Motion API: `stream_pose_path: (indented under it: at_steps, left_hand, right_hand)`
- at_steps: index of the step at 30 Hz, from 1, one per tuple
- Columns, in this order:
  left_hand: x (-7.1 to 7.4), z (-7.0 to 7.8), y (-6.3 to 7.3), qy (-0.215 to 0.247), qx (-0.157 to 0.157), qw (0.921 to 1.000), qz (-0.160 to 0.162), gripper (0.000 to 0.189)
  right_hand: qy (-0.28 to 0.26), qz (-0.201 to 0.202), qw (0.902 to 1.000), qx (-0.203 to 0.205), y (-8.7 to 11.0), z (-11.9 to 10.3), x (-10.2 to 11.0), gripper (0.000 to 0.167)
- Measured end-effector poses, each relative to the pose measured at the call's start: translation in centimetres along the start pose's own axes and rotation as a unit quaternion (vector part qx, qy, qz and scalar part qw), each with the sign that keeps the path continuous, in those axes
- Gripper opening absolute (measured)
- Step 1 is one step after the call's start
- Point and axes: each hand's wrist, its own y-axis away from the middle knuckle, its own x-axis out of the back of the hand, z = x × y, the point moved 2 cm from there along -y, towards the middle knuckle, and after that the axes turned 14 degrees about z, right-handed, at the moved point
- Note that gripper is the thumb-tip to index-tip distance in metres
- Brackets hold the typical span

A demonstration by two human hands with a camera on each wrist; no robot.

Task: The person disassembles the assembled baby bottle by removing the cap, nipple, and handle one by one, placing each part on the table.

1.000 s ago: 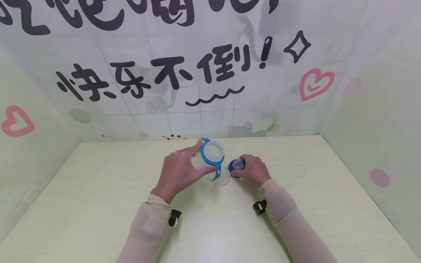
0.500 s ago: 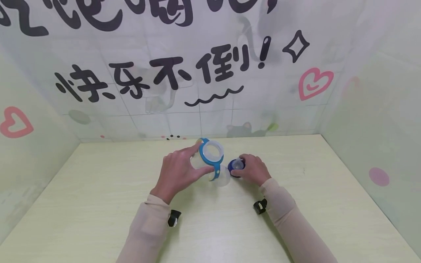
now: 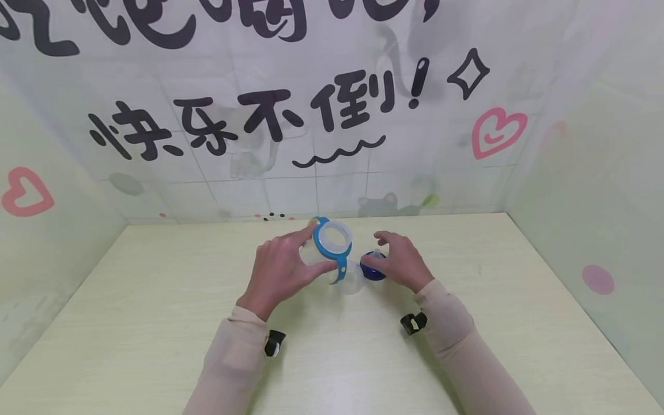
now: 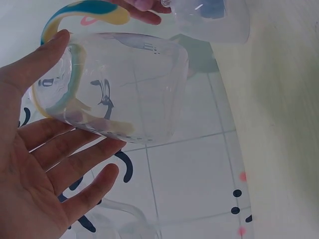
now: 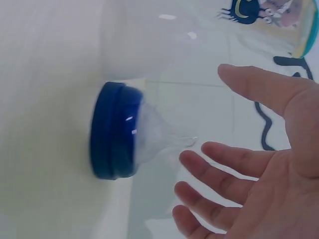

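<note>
My left hand [image 3: 282, 271] grips a clear baby bottle [image 4: 134, 84] above the table, tilted, with its open mouth facing up and towards me. Around its neck sits a blue holder with two handles [image 3: 342, 270]. Upright on the table, a dark blue collar [image 5: 114, 132] bears a clear teat [image 5: 157, 132]. Just right of it, my right hand [image 3: 404, 262] hovers with thumb and fingers spread, apart from the teat in the right wrist view. A translucent dome-shaped cover [image 3: 353, 281] stands between bottle and collar, partly hidden by the handle.
The pale wooden table [image 3: 171, 323] meets a printed back wall [image 3: 275, 196] just beyond the bottle. Side walls [image 3: 586, 230] stand at left and right. A black wrist camera [image 3: 413, 324] hangs under each forearm.
My right hand has let go of the blue collar and teat; its fingers have spread and lifted slightly away. The left hand and bottle have hardly moved.
</note>
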Motion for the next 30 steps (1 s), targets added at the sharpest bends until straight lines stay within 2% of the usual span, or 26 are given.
stream_pose_path:
  at_steps: [3,6,8,11,18,30]
  left_hand:
    - [0.0,-0.1,-0.1,0.003,0.002,1.0,0.002,0.083]
    - [0.1,-0.2,-0.1,0.009,0.003,0.9999,0.007,0.082]
    - [0.0,-0.2,-0.1,0.013,0.003,0.9998,0.012,0.081]
    - [0.0,-0.4,0.0,0.021,0.003,0.9997,0.015,0.08]
    - [0.1,-0.4,0.0,0.034,0.002,0.9993,0.017,0.079]
    - [0.2,-0.2,0.0,0.066,0.01,0.9975,0.023,0.076]
  right_hand:
    - [-0.025,0.018,0.9984,0.048,0.2,-0.9,0.6,0.066]
    - [-0.055,0.032,0.9909,0.118,0.6,-1.8,1.2,0.068]
    - [-0.075,0.031,0.984,0.159,0.9,-2.4,1.6,0.072]
    - [-0.098,0.015,0.9749,0.199,1.3,-2.9,1.9,0.083]
    - [-0.129,-0.017,0.9639,0.233,1.7,-3.5,1.3,0.104]
    - [-0.16,0.01,0.9463,0.281,1.9,-4.2,0.6,0.117]
